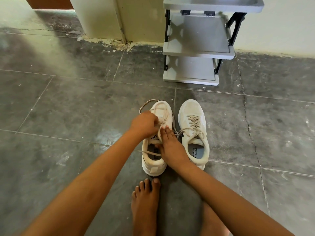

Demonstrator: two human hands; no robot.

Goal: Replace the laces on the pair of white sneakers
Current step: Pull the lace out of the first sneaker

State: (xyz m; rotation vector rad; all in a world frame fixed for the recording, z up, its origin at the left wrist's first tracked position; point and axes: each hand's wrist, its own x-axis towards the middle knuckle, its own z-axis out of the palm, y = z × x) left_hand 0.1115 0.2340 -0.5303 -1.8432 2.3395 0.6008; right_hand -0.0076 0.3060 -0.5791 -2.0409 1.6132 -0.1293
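Two white sneakers stand side by side on the grey tiled floor, toes pointing away from me. The left sneaker (162,111) has its beige lace (146,103) loosened, with a loop lying past the toe and an end across the opening. My left hand (144,123) pinches the lace over the eyelets. My right hand (170,143) rests on this sneaker's tongue, thumb inside the opening, fingers fairly straight. The right sneaker (194,132) is laced, its lace ends loose.
A grey plastic shoe rack (197,53) with black posts stands against the wall behind the sneakers. My bare foot (144,201) lies on the floor just in front of the left sneaker. A wall corner with chipped paint rises at the back.
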